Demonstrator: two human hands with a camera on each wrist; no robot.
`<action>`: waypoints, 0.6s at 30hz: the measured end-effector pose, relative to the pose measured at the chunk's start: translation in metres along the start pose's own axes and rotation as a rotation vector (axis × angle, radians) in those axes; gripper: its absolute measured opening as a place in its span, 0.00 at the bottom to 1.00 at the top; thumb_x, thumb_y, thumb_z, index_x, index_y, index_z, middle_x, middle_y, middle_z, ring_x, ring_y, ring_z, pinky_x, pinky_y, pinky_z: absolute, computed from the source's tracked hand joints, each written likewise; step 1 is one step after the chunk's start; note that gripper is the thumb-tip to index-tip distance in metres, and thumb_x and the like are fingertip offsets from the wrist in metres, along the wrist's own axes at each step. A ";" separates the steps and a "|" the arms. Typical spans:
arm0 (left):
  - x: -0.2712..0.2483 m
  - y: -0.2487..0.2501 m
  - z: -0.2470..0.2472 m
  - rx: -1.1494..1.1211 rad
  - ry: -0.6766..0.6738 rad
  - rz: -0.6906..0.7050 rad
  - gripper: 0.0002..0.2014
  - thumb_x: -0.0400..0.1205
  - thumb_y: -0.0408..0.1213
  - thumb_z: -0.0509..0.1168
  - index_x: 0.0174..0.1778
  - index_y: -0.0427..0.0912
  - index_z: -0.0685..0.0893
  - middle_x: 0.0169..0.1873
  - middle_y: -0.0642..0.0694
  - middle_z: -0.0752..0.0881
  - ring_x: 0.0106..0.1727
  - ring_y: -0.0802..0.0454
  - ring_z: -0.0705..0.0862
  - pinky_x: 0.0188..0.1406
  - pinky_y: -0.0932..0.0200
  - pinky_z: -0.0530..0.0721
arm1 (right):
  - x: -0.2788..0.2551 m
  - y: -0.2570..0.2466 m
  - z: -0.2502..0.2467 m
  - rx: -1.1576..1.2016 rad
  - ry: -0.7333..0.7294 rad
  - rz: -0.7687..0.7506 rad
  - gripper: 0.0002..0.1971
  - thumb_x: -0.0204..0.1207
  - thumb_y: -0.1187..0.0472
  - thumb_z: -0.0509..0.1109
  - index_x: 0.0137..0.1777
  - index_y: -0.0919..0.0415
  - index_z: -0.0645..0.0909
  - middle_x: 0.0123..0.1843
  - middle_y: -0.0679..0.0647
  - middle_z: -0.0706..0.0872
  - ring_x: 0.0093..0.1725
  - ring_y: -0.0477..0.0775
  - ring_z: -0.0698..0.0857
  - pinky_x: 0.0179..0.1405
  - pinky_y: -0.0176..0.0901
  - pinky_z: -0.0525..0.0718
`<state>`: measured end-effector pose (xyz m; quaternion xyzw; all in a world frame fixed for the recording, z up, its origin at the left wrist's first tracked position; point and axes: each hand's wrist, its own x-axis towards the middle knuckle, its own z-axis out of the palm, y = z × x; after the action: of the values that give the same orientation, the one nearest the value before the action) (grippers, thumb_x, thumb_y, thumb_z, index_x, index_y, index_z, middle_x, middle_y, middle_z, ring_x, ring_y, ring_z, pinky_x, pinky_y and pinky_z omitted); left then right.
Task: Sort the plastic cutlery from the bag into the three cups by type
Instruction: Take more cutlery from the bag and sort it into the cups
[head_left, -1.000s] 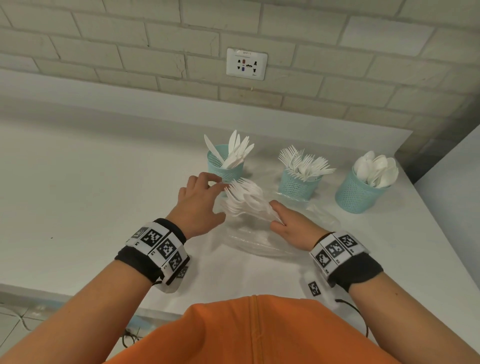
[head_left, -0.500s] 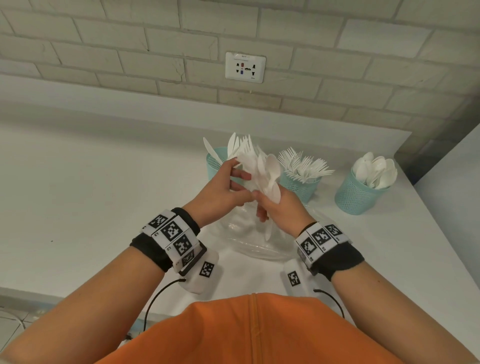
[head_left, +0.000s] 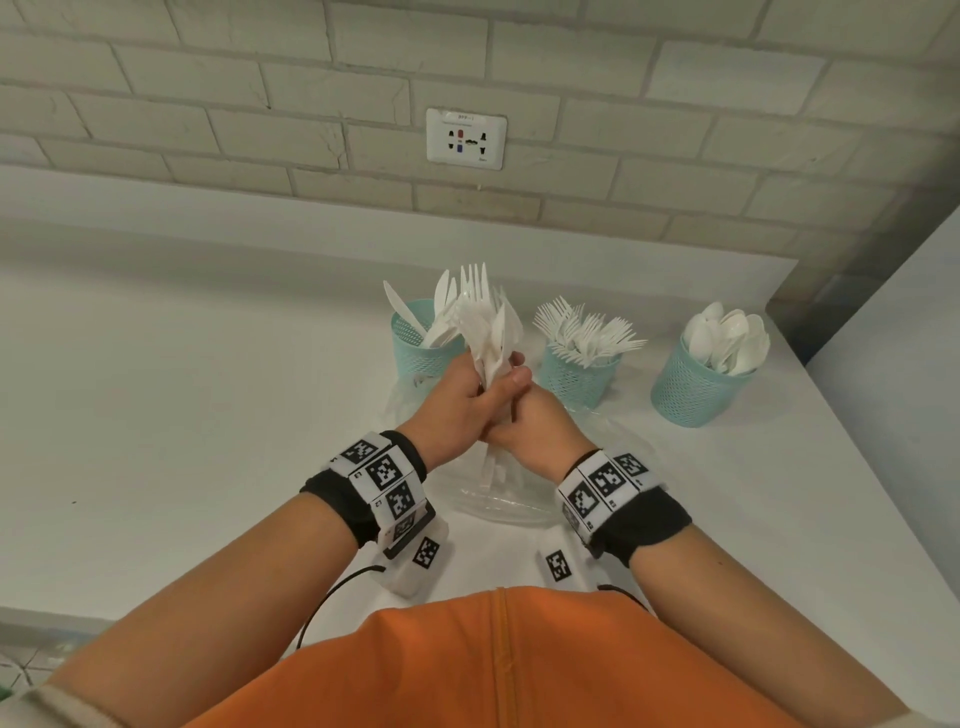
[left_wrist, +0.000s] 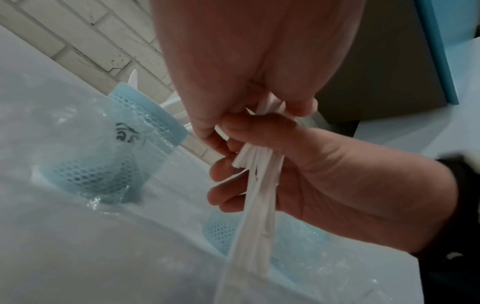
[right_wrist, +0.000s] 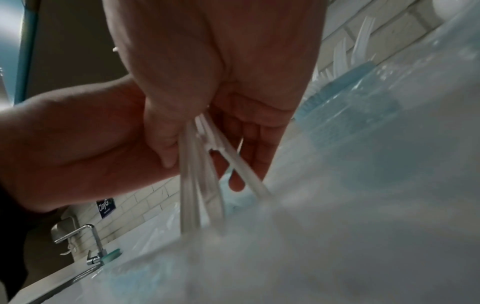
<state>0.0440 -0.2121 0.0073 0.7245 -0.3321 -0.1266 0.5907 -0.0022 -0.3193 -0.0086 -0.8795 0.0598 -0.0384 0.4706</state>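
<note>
Above the clear bag (head_left: 498, 499), mid-counter: both hands wrapped round one mixed bundle of cutlery (head_left: 485, 317), held upright. Long axis approx vertical; heads (fork tines, a spoon bowl or two) up top, handles poking down below the fists toward the bag.

L hand (head_left: 457, 400): fingers curled round the bundle at mid-shaft, thumb across the front. R hand (head_left: 540, 421): clasped just below and beside the L, fingers round the handle ends. Wrist views confirm: handles (left_wrist: 259, 164) fan out under the L palm; a few shafts (right_wrist: 202, 156) pass through the R fingers.

Key relation: the bundle stands directly in front of the knife cup (head_left: 423, 343), partly hiding it. Fork cup (head_left: 576, 374) is just to the R of the hands; spoon cup (head_left: 696, 384) is well apart, far R. So L hand nearer the knives, R hand nearer forks and spoons.

Judgement: next is pulling single pieces upward by type. Bundle looks loose, so pieces could slip down into the bag.
</note>
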 end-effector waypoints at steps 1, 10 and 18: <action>0.001 0.000 0.000 -0.016 0.010 0.000 0.08 0.85 0.36 0.59 0.55 0.38 0.80 0.39 0.53 0.81 0.39 0.74 0.81 0.45 0.77 0.77 | -0.001 0.000 -0.005 -0.011 -0.014 0.002 0.27 0.69 0.60 0.75 0.68 0.53 0.72 0.53 0.48 0.86 0.50 0.44 0.84 0.52 0.41 0.83; 0.007 -0.018 0.001 -0.032 0.123 0.000 0.09 0.86 0.36 0.57 0.44 0.40 0.80 0.35 0.50 0.82 0.35 0.59 0.82 0.41 0.60 0.80 | 0.000 -0.034 -0.067 -0.064 -0.014 -0.002 0.44 0.66 0.55 0.79 0.79 0.49 0.57 0.68 0.49 0.72 0.68 0.49 0.74 0.69 0.45 0.75; 0.011 -0.024 0.012 0.010 0.091 -0.018 0.10 0.84 0.25 0.56 0.61 0.33 0.73 0.35 0.51 0.79 0.29 0.68 0.79 0.33 0.70 0.79 | 0.016 -0.051 -0.047 0.027 0.083 -0.249 0.44 0.65 0.53 0.81 0.77 0.42 0.60 0.73 0.46 0.70 0.70 0.44 0.72 0.68 0.40 0.74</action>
<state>0.0535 -0.2261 -0.0161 0.7354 -0.2989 -0.0970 0.6004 0.0113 -0.3324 0.0603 -0.8713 -0.0306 -0.1338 0.4712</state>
